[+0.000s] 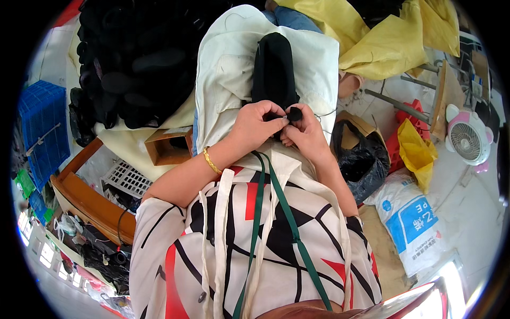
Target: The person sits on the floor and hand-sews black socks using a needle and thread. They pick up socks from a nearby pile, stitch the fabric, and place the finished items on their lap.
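Observation:
A black cloth shoe (274, 69) lies lengthwise on the white cloth (223, 80) over my lap, its opening facing up. At the shoe's near end my two hands meet, fingertips touching. My left hand (256, 123) is closed in a pinch, with a gold bracelet (211, 160) on its wrist; what its fingertips hold is too small to make out. My right hand (308, 135) is also closed, with a small dark round piece (295, 114) at its thumb and forefinger. Whether that piece belongs to the shoe I cannot tell.
Left of my lap is a big heap of black shoes (138, 64), with a cardboard box (167, 148) nearer me. On the right are a black plastic bag (361, 159), a white and blue sack (409, 223), yellow sheeting (382, 48) and a small fan (468, 137).

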A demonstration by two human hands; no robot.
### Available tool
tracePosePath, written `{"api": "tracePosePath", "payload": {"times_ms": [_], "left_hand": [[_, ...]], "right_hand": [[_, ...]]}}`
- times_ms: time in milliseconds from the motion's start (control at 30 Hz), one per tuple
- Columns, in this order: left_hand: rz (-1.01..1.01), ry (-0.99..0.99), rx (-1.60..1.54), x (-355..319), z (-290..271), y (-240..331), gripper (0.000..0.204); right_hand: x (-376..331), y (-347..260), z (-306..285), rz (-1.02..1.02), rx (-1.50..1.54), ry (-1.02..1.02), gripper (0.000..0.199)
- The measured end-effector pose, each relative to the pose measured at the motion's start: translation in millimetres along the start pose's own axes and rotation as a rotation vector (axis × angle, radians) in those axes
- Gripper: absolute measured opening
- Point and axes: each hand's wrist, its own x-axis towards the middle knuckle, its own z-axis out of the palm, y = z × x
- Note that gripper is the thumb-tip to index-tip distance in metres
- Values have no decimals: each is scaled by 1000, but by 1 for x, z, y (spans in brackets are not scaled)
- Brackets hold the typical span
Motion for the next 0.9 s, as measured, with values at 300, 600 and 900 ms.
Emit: {"api": "tracePosePath", "payload": {"times_ms": [300,600,900], "left_hand": [[-25,33,-44,-5,5,8,12],[-7,-103,43,-10,-17,29,25],[76,-231,424,-25,-50,46,27]], "right_hand": [[7,-19,-47,-53,-281,-47,29],[26,-51,-10,-656,-947,-29,18],[12,-7,25,-140,114,-27,4]]}}
